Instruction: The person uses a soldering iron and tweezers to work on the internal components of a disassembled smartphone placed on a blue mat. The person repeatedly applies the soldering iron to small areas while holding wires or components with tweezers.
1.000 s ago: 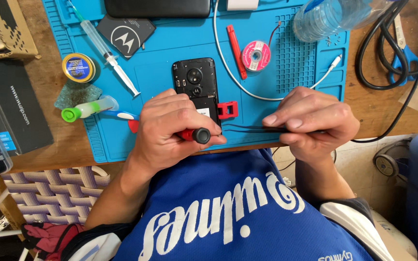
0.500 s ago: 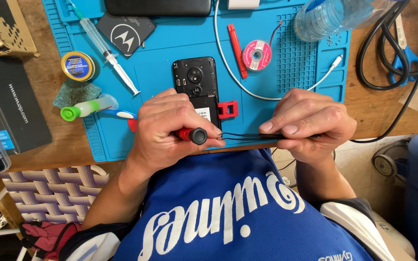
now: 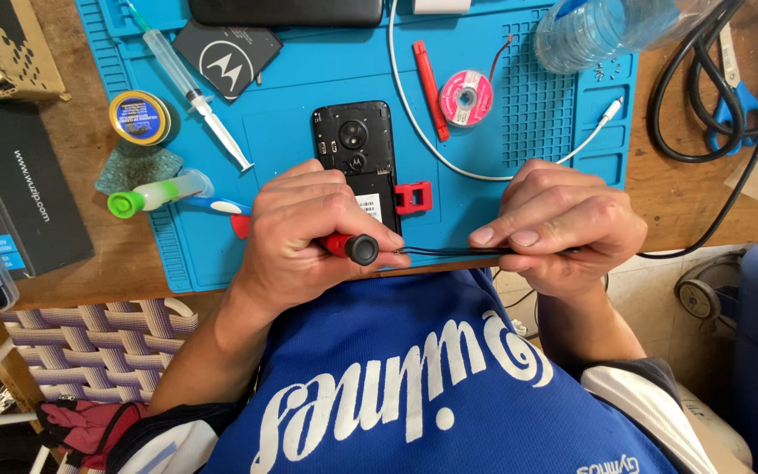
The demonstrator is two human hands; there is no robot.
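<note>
phone [image 3: 354,149] on mat [image 3: 519,132], syringe [image 3: 190,88] left; spool [image 3: 466,97] right, bottle [image 3: 603,31] beyond

We note a red-handled screwdriver [image 3: 348,246] with a black end cap, lying roughly level, cap pointing to 3 o'clock. At 3 o'clock from it, thin black tweezers [image 3: 449,252] lie level, tips toward the cap. At 12 o'clock lies a black phone [image 3: 354,149], back cover off, flat on the blue mat.
</note>
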